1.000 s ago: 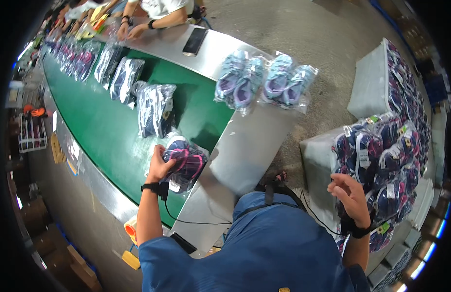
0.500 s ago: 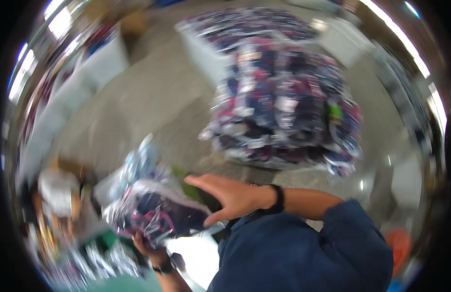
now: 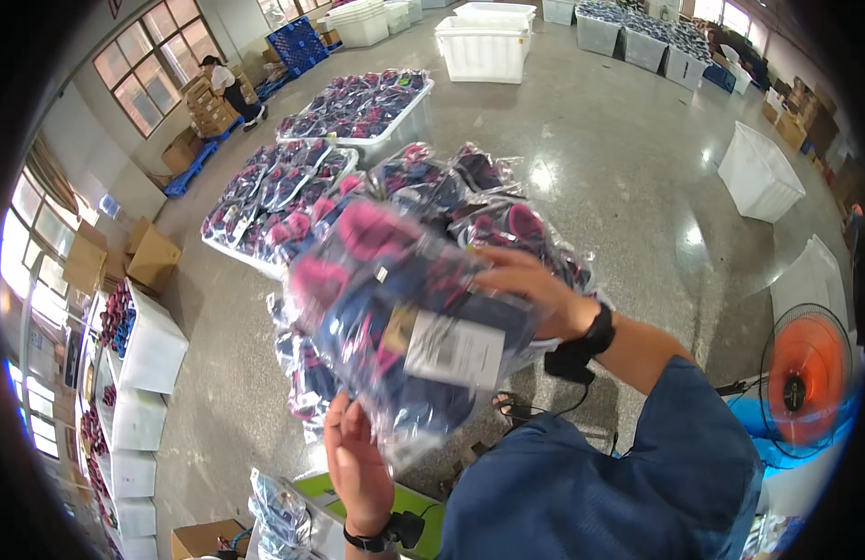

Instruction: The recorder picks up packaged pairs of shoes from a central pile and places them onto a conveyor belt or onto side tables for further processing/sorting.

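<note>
The person wears a blue, denim-like long-sleeved top with loose, creased fabric over the shoulders and upper arms. The left hand (image 3: 358,467) is bare, with a black band and a small black device at its wrist. The right hand (image 3: 535,289) is bare too, with a similar black wristband and a thin black cable hanging from it.

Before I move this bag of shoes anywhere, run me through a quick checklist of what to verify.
1. Left hand under the clear bag of pink and navy shoes: ok, fingers touch its lower edge.
2. Right hand on the bag's far side: ok, fingers spread on the plastic.
3. Bag closed: cannot tell, its opening is out of sight.
4. White label facing up: ok.
5. View past the bag: not ok, it hides much of the white bin of bagged shoes.
</note>
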`<state>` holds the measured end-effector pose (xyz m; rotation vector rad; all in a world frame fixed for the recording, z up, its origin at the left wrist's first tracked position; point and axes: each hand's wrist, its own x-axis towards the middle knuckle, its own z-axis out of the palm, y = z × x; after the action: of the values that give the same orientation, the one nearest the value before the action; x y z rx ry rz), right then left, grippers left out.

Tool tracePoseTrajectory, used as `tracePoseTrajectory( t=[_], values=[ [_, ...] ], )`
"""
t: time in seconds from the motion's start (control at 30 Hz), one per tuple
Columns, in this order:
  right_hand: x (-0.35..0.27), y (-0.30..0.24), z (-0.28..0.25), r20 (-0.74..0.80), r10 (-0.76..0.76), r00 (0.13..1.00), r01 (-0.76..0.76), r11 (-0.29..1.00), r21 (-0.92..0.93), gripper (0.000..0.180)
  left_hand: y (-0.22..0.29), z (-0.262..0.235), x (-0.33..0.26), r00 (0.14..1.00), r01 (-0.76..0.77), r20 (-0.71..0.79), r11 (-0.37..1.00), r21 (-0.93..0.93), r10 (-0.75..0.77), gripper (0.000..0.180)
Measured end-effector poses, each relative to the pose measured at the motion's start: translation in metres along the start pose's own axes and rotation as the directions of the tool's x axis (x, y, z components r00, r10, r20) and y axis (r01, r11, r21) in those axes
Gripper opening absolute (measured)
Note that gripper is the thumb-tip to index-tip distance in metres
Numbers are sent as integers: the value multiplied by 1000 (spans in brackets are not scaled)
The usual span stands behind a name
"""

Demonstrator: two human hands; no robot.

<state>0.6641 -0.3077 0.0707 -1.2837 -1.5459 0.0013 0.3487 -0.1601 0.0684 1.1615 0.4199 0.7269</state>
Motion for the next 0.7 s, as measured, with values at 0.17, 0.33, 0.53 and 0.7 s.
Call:
tracePoseTrajectory(
  t=[0.17, 0.33, 0.53, 0.7],
  values=[
    [-2, 88, -133, 121, 704, 700, -162, -8, 987, 22, -44, 39, 37, 970, 236, 55, 972, -2, -235, 44],
    [-12, 234, -222, -111, 799, 591, -172, 259, 950, 26, -68, 32, 24, 928, 338, -201, 935, 105, -312, 44],
    [-16, 337, -229, -124, 865, 485, -352, 324, 878, 30, -92, -16, -14, 868, 419, -373, 887, 192, -329, 48],
    [-17, 372, -155, 47, 935, 352, -682, 222, 696, 56, -91, -28, -29, 814, 458, -396, 889, -13, -426, 48]
  ],
)
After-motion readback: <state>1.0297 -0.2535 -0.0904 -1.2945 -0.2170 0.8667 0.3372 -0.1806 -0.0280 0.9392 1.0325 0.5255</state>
